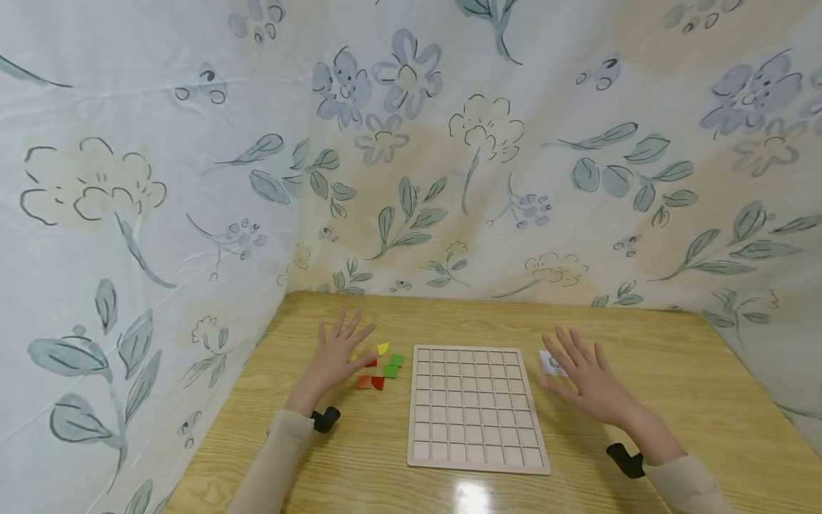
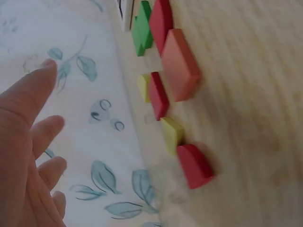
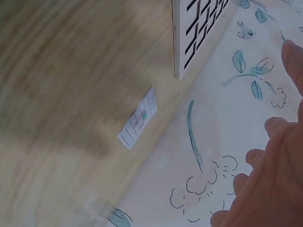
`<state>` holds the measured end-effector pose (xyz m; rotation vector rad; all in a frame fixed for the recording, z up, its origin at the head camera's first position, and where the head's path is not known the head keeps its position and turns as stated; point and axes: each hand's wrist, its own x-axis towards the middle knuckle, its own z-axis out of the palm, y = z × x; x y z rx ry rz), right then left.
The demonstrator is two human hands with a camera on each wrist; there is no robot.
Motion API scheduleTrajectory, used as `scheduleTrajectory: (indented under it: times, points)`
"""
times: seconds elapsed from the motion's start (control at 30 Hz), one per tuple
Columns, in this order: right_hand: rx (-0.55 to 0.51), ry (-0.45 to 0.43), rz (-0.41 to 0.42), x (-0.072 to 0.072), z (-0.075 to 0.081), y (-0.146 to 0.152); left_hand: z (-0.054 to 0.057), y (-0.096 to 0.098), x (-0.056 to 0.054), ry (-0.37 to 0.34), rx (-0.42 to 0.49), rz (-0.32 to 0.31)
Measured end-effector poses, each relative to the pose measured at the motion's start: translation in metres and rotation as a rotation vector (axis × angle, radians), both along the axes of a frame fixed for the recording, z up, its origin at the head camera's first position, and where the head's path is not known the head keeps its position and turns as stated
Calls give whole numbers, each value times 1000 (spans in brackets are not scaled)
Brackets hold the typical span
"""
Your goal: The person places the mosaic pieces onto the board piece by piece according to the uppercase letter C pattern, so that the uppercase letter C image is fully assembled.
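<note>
My left hand (image 1: 335, 353) is spread with fingers straight, held over the left side of the table and touching nothing. Beneath and beside it lie several small flat pieces: green squares (image 1: 391, 371), an orange square (image 1: 364, 383), a red quarter-round piece (image 1: 377, 383) and a yellow piece (image 1: 382, 348). In the left wrist view more red pieces (image 2: 195, 166) show. A pale wooden grid board (image 1: 475, 407) lies flat between the hands. My right hand (image 1: 594, 382), also spread and holding nothing, is near a small printed card (image 1: 552, 363), partly covering it in the head view.
The wooden table (image 1: 359, 464) ends at a floral cloth (image 1: 411, 178) hanging behind it and along both sides. Black wrist straps (image 1: 326, 420) are on both arms, below the hands.
</note>
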<state>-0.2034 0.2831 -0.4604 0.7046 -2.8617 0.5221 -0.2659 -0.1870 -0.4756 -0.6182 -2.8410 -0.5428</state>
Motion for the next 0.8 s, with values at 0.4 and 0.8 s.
scheduleTrajectory:
  times: [0.4, 0.8]
  points:
    - [-96, -91, 20, 22, -22, 3, -21, -14, 6, -34, 21, 110]
    - [-113, -207, 25, 36, -35, 2, -27, -21, 12, -136, 116, 199]
